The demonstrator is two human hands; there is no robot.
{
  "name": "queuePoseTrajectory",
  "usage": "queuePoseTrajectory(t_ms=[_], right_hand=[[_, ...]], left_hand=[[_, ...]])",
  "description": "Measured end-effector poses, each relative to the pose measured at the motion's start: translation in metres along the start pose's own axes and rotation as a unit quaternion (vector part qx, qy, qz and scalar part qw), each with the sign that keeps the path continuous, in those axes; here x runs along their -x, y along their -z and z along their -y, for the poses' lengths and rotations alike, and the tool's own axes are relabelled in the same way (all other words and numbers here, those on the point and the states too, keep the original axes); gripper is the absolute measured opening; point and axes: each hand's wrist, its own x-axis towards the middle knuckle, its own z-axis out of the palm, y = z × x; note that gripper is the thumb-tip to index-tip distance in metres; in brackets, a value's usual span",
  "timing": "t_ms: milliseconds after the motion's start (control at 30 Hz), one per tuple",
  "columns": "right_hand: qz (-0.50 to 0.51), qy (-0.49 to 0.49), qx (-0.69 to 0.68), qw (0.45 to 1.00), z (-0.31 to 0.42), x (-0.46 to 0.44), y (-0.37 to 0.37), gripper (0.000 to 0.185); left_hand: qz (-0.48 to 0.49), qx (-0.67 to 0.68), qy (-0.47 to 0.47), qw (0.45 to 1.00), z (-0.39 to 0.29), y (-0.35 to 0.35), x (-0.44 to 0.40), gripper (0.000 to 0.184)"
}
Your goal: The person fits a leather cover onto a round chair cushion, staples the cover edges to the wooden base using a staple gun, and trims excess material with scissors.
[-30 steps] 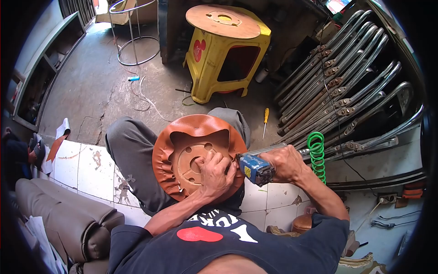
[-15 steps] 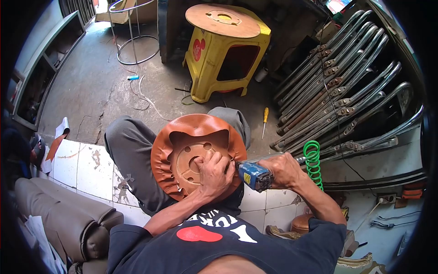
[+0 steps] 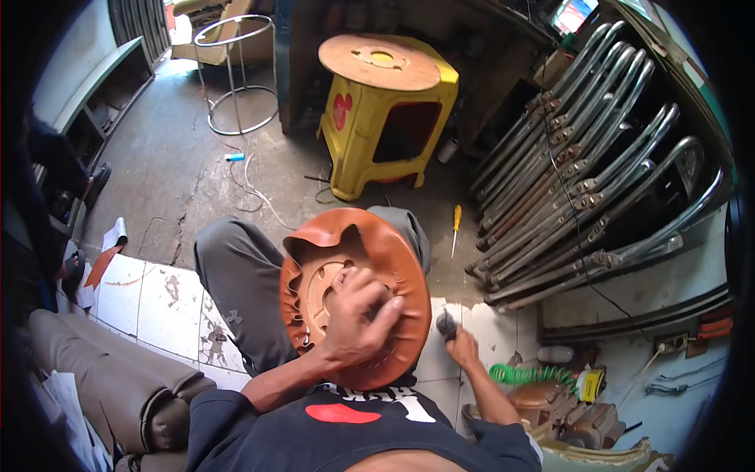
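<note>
A round seat (image 3: 409, 275) lies underside up on my lap, tilted. Its brown-orange leather cover is folded over a wooden disc (image 3: 316, 291) with holes; the edge is pleated on the left and stands loose at the top. My left hand (image 3: 358, 318) is closed over the right part of the opening, fingers curled at the leather; the fingertips are partly hidden. To the right of the seat, low over the white tiles, my right hand (image 3: 462, 346) grips a staple gun (image 3: 447, 324), mostly seen end-on and dark. A green coiled hose (image 3: 535, 376) lies right of my right forearm.
A yellow plastic stool (image 3: 354, 134) ahead carries another wooden disc (image 3: 377, 63). A yellow-handled screwdriver (image 3: 456, 219) lies on the floor. Stacked metal chair frames (image 3: 582, 173) lean at right. A metal ring frame (image 3: 242, 86) stands far left; grey cushions (image 3: 110, 370) lie near left.
My right hand has drawn the staple gun away from the seat's edge, down and toward me. The seat has tilted and turned, and my left hand has shifted over the leather. The coiled hose has dropped.
</note>
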Motion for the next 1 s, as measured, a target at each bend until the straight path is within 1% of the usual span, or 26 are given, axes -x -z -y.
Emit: queuePoseTrajectory(t_ms=[33, 67, 100, 133, 167, 200, 233, 267, 300, 333, 367, 400, 433, 500, 567, 600, 633, 667, 700, 733, 767, 800, 833, 900, 933, 1000], right_hand=[[0.008, 0.008, 0.003, 1.000, -0.014, 0.002, -0.025, 0.050], [0.043, -0.008, 0.055, 0.998, -0.028, 0.000, -0.046, 0.052], [0.085, -0.039, 0.065, 0.993, -0.037, -0.004, -0.063, 0.053], [0.132, -0.043, 0.099, 0.985, -0.038, -0.011, -0.068, 0.054], [0.177, -0.013, 0.163, 0.971, -0.029, -0.021, -0.057, 0.055], [0.170, 0.026, 0.198, 0.965, -0.007, -0.029, -0.036, 0.056], [0.099, 0.067, 0.161, 0.980, 0.031, -0.033, -0.003, 0.057], [-0.019, 0.116, -0.023, 0.993, 0.087, -0.032, 0.045, 0.053], [-0.116, 0.201, -0.184, 0.955, 0.142, -0.031, 0.094, 0.050], [-0.141, 0.234, -0.291, 0.917, 0.206, -0.013, 0.151, 0.039], [-0.166, 0.301, -0.396, 0.852, 0.238, -0.017, 0.164, 0.043], [-0.164, 0.329, -0.495, 0.787, 0.279, -0.019, 0.171, 0.051], [-0.159, 0.353, -0.587, 0.711, 0.317, -0.018, 0.172, 0.060], [-0.043, 0.330, -0.648, 0.684, 0.357, -0.040, 0.142, 0.074], [0.082, 0.313, -0.704, 0.633, 0.376, -0.045, 0.113, 0.071], [0.126, 0.320, -0.711, 0.613, 0.385, -0.046, 0.104, 0.070], [0.134, 0.366, -0.689, 0.611, 0.391, -0.047, 0.096, 0.070], [0.102, 0.325, -0.660, 0.669, 0.396, -0.050, 0.079, 0.071], [0.115, 0.324, -0.659, 0.669, 0.399, -0.055, 0.068, 0.071], [0.055, 0.339, -0.606, 0.718, 0.398, -0.061, 0.057, 0.071], [-0.006, 0.354, -0.546, 0.760, 0.397, -0.066, 0.052, 0.071], [0.071, 0.338, -0.527, 0.777, 0.394, -0.051, 0.072, 0.068], [0.079, 0.338, -0.523, 0.778, 0.394, -0.049, 0.066, 0.068], [-0.027, 0.412, -0.472, 0.779, 0.385, -0.038, 0.050, 0.062], [-0.087, 0.453, -0.443, 0.769, 0.386, -0.038, 0.046, 0.060], [-0.149, 0.502, -0.378, 0.763, 0.392, 0.000, 0.062, 0.054]], left_hand=[[-0.003, 0.115, 0.023, 0.993, 0.000, 0.016, -0.004, 0.015], [-0.037, 0.249, 0.124, 0.960, -0.007, 0.036, -0.008, 0.019], [-0.073, 0.378, 0.220, 0.896, -0.011, 0.053, -0.008, 0.023], [-0.100, 0.421, 0.149, 0.889, 0.000, 0.068, -0.012, 0.025], [-0.161, 0.479, 0.185, 0.843, -0.013, 0.074, -0.018, 0.026], [-0.186, 0.429, 0.167, 0.868, -0.010, 0.080, -0.015, 0.025], [-0.193, 0.403, 0.156, 0.881, -0.010, 0.082, -0.010, 0.025], [-0.201, 0.376, 0.145, 0.893, -0.009, 0.083, -0.006, 0.024], [-0.175, 0.459, 0.044, 0.870, -0.012, 0.080, -0.005, 0.023], [-0.159, 0.498, -0.006, 0.853, -0.013, 0.078, 0.001, 0.023], [-0.139, 0.536, -0.054, 0.831, -0.014, 0.076, 0.007, 0.023], [-0.111, 0.518, -0.056, 0.846, -0.013, 0.073, 0.018, 0.025], [-0.085, 0.499, -0.058, 0.861, -0.012, 0.072, 0.028, 0.028], [0.005, 0.437, -0.027, 0.899, -0.017, 0.078, 0.037, 0.031], [-0.030, 0.552, 0.094, 0.828, -0.012, 0.069, 0.047, 0.048], [-0.050, 0.544, 0.143, 0.825, -0.009, 0.080, 0.043, 0.054], [-0.071, 0.537, 0.192, 0.818, -0.006, 0.091, 0.040, 0.062], [-0.092, 0.530, 0.240, 0.808, -0.003, 0.101, 0.037, 0.069], [-0.096, 0.542, 0.268, 0.791, -0.003, 0.109, 0.027, 0.067], [-0.136, 0.527, 0.313, 0.778, -0.005, 0.109, 0.019, 0.056], [-0.147, 0.528, 0.316, 0.775, 0.004, 0.109, 0.024, 0.056], [-0.126, 0.462, 0.328, 0.814, 0.018, 0.108, 0.029, 0.051], [-0.101, 0.394, 0.338, 0.849, 0.029, 0.107, 0.035, 0.048], [-0.141, 0.374, 0.345, 0.849, 0.022, 0.089, 0.043, 0.041], [-0.146, 0.277, 0.288, 0.905, 0.031, 0.083, 0.049, 0.040], [-0.134, 0.217, 0.300, 0.919, 0.044, 0.086, 0.057, 0.033]])
